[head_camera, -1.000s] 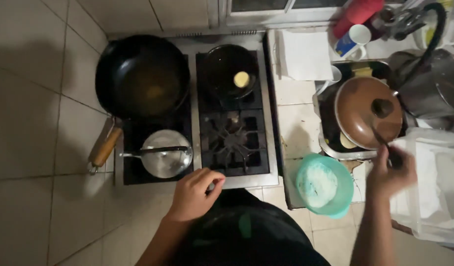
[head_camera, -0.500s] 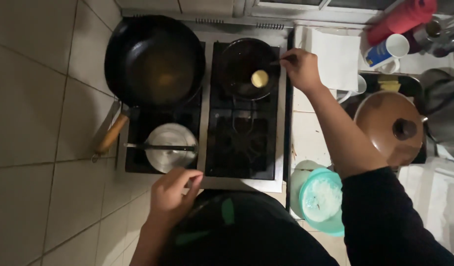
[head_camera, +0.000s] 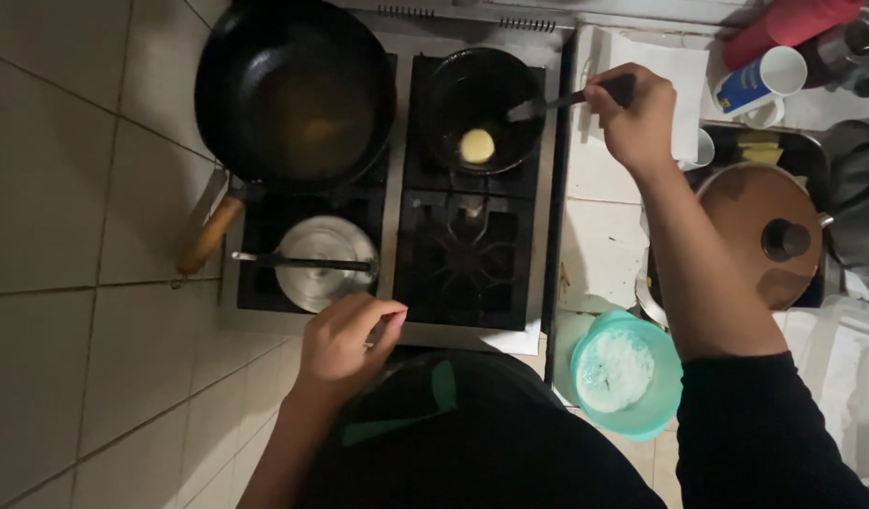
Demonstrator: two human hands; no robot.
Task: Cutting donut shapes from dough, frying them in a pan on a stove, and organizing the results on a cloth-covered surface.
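At the stove's (head_camera: 548, 217) back right corner, a spatula (head_camera: 566, 99) is clamped in the right hand (head_camera: 637, 118), reaching a small dark pan (head_camera: 482, 108) holding a pale dough round (head_camera: 477, 146), apparently mid-fry, likely needing turning; the left hand (head_camera: 345, 344), fingers pinched together, is held at the front edge.

Black wok (head_camera: 293, 94) and small pan (head_camera: 482, 108) — pale-yellow patty (head_camera: 477, 145), teal bowl (head_camera: 661, 415), brown lid (head_camera: 764, 236).

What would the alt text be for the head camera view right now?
Seen from above, a person's right hand holds a spatula over a small black pan with a pale round patty on a stove. The left hand rests at the stove's front edge.
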